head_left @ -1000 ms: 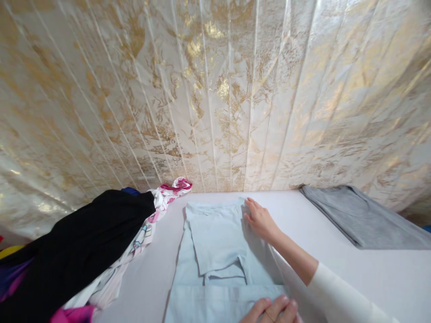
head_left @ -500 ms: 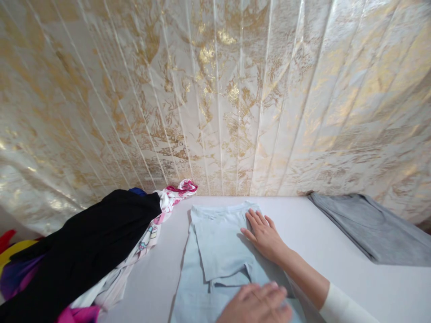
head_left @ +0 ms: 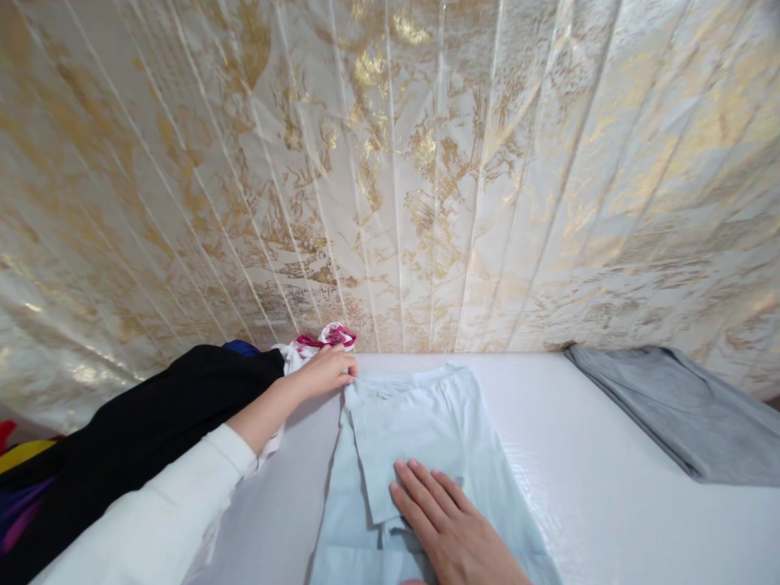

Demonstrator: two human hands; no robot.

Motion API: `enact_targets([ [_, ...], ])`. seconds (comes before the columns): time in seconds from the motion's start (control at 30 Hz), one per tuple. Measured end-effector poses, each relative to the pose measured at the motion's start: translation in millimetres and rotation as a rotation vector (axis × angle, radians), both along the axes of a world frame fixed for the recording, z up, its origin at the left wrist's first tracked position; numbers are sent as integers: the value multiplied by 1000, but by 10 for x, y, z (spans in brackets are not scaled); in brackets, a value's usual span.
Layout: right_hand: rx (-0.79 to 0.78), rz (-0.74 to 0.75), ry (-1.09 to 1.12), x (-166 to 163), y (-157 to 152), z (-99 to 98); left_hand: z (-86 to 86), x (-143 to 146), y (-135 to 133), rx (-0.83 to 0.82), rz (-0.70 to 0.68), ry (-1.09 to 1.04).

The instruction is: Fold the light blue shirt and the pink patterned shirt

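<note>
A light blue T-shirt [head_left: 487, 455] lies on the white table in front of me, its sides and a sleeve folded inward. My left hand [head_left: 326, 372] reaches to the top left corner of the T-shirt, with the fingers curled together at the cloth edge there. Flat on the lower middle of the folded sleeve rests my right hand [head_left: 451, 520], palm down and fingers stretched out. A thumb tip shows at the bottom edge, partly cut off.
On the left a heap of clothes holds a black garment [head_left: 158, 422] and a white and pink printed one [head_left: 338, 333]. A folded grey garment [head_left: 682, 406] lies at the right on the white table [head_left: 597, 504]. Behind hangs a gold-patterned curtain [head_left: 390, 179].
My left hand has moved from the bottom of the T-shirt up to its top left corner. My right hand has come down from the upper right edge onto the folded sleeve.
</note>
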State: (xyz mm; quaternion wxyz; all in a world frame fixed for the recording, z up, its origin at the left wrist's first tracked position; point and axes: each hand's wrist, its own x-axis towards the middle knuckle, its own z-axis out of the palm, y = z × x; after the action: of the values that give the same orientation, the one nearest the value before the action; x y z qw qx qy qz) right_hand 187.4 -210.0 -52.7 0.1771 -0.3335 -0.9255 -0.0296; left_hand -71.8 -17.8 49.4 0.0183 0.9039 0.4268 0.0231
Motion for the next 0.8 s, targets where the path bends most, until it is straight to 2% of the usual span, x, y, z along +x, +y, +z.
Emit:
enact_targets([
  [0.2,58,-18,-89,-12,1,-4,-88,222,178,-4,33,95],
  [0.37,38,-29,-63,-22,-15,-56,-99,310,70,52,88,99],
  [0.47,-37,5,3,41,2,43,-55,349,-148,137,173,54],
  [0.57,-173,2,54,172,47,292,-118,439,-531,200,249,-14],
  [0.63,-234,-72,67,265,92,452,-246,515,-838,199,259,-40],
  [0.7,-249,-154,84,337,146,532,-413,579,-1107,182,225,-68],
  [0.8,-237,-225,87,386,218,481,-638,624,-1291,171,225,-88],
])
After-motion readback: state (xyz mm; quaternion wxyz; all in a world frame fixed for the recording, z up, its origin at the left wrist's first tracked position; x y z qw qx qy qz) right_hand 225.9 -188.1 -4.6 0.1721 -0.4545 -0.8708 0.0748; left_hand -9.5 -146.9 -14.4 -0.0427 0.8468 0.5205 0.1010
